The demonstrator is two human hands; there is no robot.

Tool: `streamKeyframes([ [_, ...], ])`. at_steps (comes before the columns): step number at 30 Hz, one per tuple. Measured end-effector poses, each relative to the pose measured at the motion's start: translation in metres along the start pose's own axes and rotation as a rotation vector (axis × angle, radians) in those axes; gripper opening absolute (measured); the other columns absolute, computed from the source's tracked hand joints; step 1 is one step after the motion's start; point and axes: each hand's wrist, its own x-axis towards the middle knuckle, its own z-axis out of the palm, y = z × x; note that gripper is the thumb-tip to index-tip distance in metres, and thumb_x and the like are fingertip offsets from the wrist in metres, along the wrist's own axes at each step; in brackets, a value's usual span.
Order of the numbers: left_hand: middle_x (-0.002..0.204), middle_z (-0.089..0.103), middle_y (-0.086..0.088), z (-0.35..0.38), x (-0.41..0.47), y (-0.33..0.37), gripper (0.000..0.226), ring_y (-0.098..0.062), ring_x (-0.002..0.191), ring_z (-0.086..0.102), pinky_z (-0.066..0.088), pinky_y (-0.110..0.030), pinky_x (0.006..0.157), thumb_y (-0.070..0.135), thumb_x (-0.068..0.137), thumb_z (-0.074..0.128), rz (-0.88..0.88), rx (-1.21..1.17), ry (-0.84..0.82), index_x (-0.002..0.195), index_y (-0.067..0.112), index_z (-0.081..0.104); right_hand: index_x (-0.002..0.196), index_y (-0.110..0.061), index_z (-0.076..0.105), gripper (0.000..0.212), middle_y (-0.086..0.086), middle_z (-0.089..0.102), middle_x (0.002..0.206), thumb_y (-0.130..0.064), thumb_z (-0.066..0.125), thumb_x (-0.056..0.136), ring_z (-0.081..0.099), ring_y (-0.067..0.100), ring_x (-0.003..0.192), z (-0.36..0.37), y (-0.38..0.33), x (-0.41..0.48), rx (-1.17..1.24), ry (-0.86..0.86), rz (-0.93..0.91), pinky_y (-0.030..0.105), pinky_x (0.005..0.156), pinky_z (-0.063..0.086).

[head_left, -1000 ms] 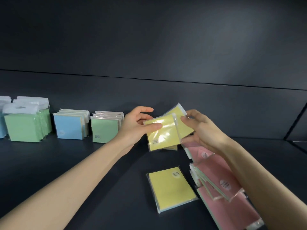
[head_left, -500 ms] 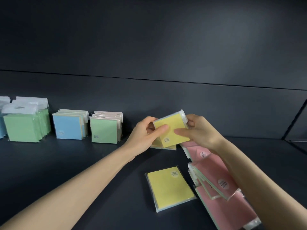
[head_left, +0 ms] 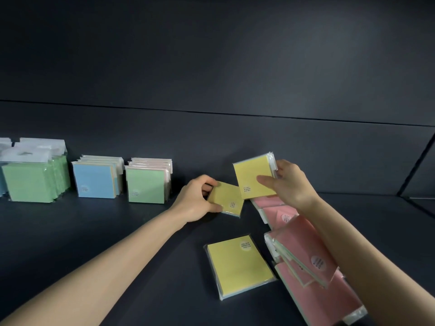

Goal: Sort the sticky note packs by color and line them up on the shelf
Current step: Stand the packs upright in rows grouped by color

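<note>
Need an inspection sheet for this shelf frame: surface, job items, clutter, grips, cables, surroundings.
surface: dark matte shelf, flat.
job's things: upright rows at back left: tall green wrapped packs, blue-fronted row, green-fronted row; flat yellow plastic-wrapped pack lies front centre; pink wrapped packs heaped unsorted at right.
clutter: nothing seen.
grips: left hand grips a tilted yellow pack low by the shelf; right hand holds a raised yellow pack upright.
cables: nothing seen.
surroundings: dark panelled back wall.
</note>
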Motion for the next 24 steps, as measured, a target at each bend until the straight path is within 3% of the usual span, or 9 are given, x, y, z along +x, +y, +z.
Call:
streamKeyframes([
  [4,0.112,0.056,0.007,-0.004,-0.005,0.004,0.065,-0.012,0.091,0.058,0.049,-0.024,0.077,-0.002,0.066,0.080,0.051,-0.141,0.057,0.114,0.031,0.053,0.099,-0.004,0.055,0.025,0.010,0.065,0.095,-0.023,0.064,0.086,0.062,0.029,0.087,0.001,-0.002,-0.001,0.011,0.012,0.006,0.039,0.076,0.049],
  [6,0.109,0.058,0.006,-0.010,-0.006,0.007,0.067,-0.013,0.094,0.059,0.048,-0.025,0.079,-0.005,0.067,0.078,0.047,-0.257,0.104,0.119,0.029,0.051,0.085,-0.009,0.048,0.019,0.001,0.053,0.077,-0.022,0.062,0.088,0.051,0.021,0.070,0.000,-0.004,-0.002,0.038,0.052,0.007,0.027,0.059,0.040],
  [9,0.100,0.067,-0.002,-0.022,-0.007,0.013,0.053,-0.017,0.094,0.064,0.050,-0.028,0.083,-0.007,0.074,0.072,0.022,-0.472,0.153,0.117,0.021,0.056,0.070,-0.019,0.032,0.034,-0.006,0.035,0.065,-0.018,0.060,0.090,0.035,0.012,0.058,-0.002,-0.006,-0.004,0.099,0.125,-0.002,0.018,0.048,0.030],
  [11,0.097,0.070,-0.009,-0.030,-0.010,0.017,0.041,-0.021,0.091,0.067,0.053,-0.030,0.080,-0.008,0.078,0.068,0.030,-0.623,0.102,0.112,0.014,0.061,0.069,-0.017,0.033,0.035,-0.004,0.037,0.063,-0.018,0.062,0.089,0.037,0.015,0.057,-0.003,-0.009,-0.006,0.138,0.110,-0.004,0.021,0.054,0.042],
  [12,0.098,0.070,-0.011,-0.032,-0.012,0.019,0.037,-0.021,0.090,0.068,0.055,-0.030,0.079,-0.008,0.079,0.066,0.036,-0.683,0.067,0.110,0.012,0.063,0.072,-0.013,0.038,0.031,0.001,0.044,0.065,-0.019,0.064,0.088,0.044,0.020,0.060,-0.003,-0.009,-0.006,0.166,0.070,-0.002,0.030,0.062,0.050],
  [14,0.100,0.070,-0.011,-0.035,-0.013,0.023,0.034,-0.020,0.091,0.069,0.056,-0.030,0.080,-0.007,0.080,0.066,0.054,-0.706,0.041,0.108,0.012,0.063,0.092,-0.002,0.053,0.020,0.014,0.065,0.083,-0.018,0.065,0.088,0.064,0.033,0.077,-0.002,-0.010,-0.009,0.325,-0.083,0.020,0.041,0.077,0.056],
  [17,0.104,0.069,-0.011,-0.036,-0.013,0.026,0.035,-0.020,0.095,0.067,0.057,-0.027,0.080,-0.002,0.079,0.070,0.086,-0.592,0.091,0.110,0.013,0.062,0.114,-0.004,0.057,0.029,0.014,0.069,0.108,-0.019,0.062,0.090,0.069,0.027,0.095,0.000,-0.019,-0.013,0.525,-0.276,0.029,0.038,0.079,0.059],
  [21,0.095,0.067,-0.003,-0.035,-0.016,0.031,0.035,-0.012,0.084,0.064,0.055,-0.016,0.066,0.003,0.080,0.071,0.154,-0.484,0.168,0.113,0.008,0.060,0.119,-0.004,0.054,0.034,0.014,0.068,0.112,-0.019,0.060,0.089,0.068,0.024,0.100,0.004,-0.027,-0.015,0.561,-0.396,0.008,0.038,0.085,0.057],
  [24,0.104,0.064,0.000,-0.037,-0.018,0.030,0.041,-0.013,0.096,0.062,0.054,-0.020,0.076,0.013,0.081,0.072,0.179,-0.318,0.180,0.119,0.013,0.058,0.121,-0.004,0.053,0.033,0.014,0.067,0.115,-0.009,0.059,0.089,0.067,0.025,0.103,0.007,-0.031,-0.015,0.510,-0.505,0.008,0.039,0.089,0.055],
])
